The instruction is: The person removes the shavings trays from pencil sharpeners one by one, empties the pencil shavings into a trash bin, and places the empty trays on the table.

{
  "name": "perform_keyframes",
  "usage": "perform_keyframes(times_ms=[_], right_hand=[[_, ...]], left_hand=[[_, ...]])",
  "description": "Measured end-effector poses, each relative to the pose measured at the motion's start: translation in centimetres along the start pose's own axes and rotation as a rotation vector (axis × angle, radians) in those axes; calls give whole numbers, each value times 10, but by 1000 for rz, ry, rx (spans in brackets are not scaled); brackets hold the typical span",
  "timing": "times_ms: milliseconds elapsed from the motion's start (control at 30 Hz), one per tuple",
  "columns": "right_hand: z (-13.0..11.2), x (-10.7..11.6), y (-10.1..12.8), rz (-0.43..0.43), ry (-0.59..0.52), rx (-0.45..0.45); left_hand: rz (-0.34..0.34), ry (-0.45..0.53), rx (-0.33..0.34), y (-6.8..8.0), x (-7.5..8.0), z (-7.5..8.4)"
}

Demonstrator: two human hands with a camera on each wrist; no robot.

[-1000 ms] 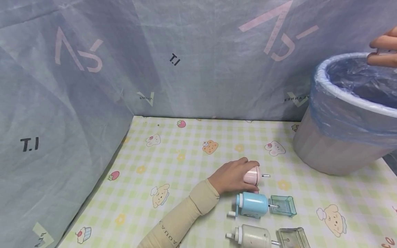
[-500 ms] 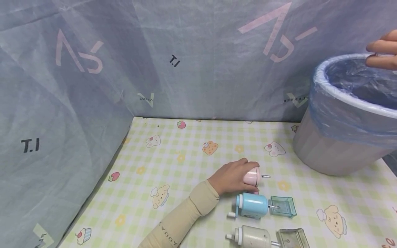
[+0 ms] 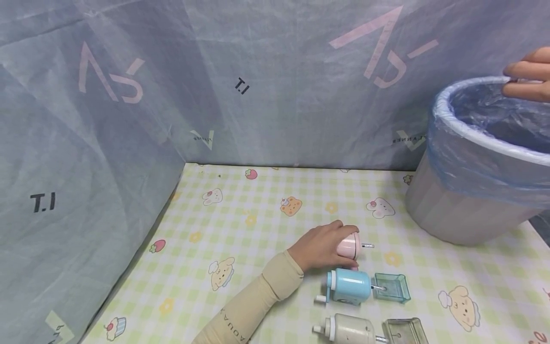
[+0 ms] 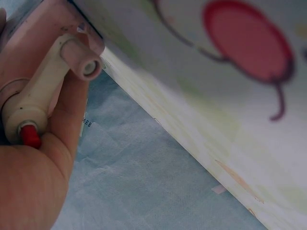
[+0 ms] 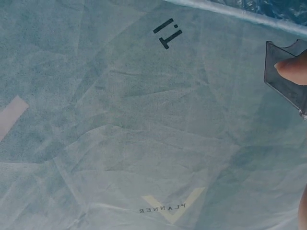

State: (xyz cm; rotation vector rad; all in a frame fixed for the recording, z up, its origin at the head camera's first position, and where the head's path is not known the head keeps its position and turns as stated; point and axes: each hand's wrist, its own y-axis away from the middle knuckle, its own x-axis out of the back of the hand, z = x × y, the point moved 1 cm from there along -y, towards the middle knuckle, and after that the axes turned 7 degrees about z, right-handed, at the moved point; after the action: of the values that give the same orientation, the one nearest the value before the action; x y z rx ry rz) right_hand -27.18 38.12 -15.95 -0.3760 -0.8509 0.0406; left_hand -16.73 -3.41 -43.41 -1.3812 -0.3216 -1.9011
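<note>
My left hand (image 3: 324, 246) grips a pink pencil sharpener (image 3: 349, 245) on the table, a short silvery rod sticking out of its right side. In the left wrist view its cream crank handle (image 4: 43, 79) shows, with a red tip (image 4: 30, 136) at the hub. Over the bin's rim, my right hand (image 3: 527, 79) pinches a small clear plastic drawer (image 5: 282, 90), thumb on its wall. In front of the left hand lies a blue sharpener (image 3: 351, 285) beside a teal clear drawer (image 3: 393, 287). Nearer still is a greyish sharpener (image 3: 354, 329) with its smoky drawer (image 3: 406, 331).
A grey waste bin (image 3: 455, 205) lined with a blue plastic bag (image 3: 455, 157) stands at the back right. Cartoon-printed checked cloth covers the table (image 3: 258, 243). Grey-blue fabric walls (image 3: 275, 110) rise behind and on the left.
My right hand shifts slightly left and down over the bin. The left hand and pink sharpener stay in place.
</note>
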Motion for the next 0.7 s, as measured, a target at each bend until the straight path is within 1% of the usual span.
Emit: perform_keyframes(times_ms=[33,100,167,267,300,333,467,533,600,700], right_hand=[[0,-1,0,9,-4,-1],[1,-5,0,54,-12,25],[2,-9,-2,124,-43,60],[2,-9,-3,150,-40,84],[2,-8,-3,136,-27,80],[2,-8,-3,140,-38,75],[-3,0,-1,16,9,-11],[-6,1,-1,11,14,-59],[-7,0,-3,48,21,-81],[-6,-4,-7,182,5,-92]], left_hand=[[0,0,1,0,0,0],[1,3,3,0,0,0],[2,4,5,1,0,0],[3,8,6,1,0,0],[4,8,5,1,0,0],[4,9,5,1,0,0],[5,9,3,1,0,-1],[4,8,2,1,0,-1],[1,8,3,1,0,-1],[0,5,4,1,1,-2]])
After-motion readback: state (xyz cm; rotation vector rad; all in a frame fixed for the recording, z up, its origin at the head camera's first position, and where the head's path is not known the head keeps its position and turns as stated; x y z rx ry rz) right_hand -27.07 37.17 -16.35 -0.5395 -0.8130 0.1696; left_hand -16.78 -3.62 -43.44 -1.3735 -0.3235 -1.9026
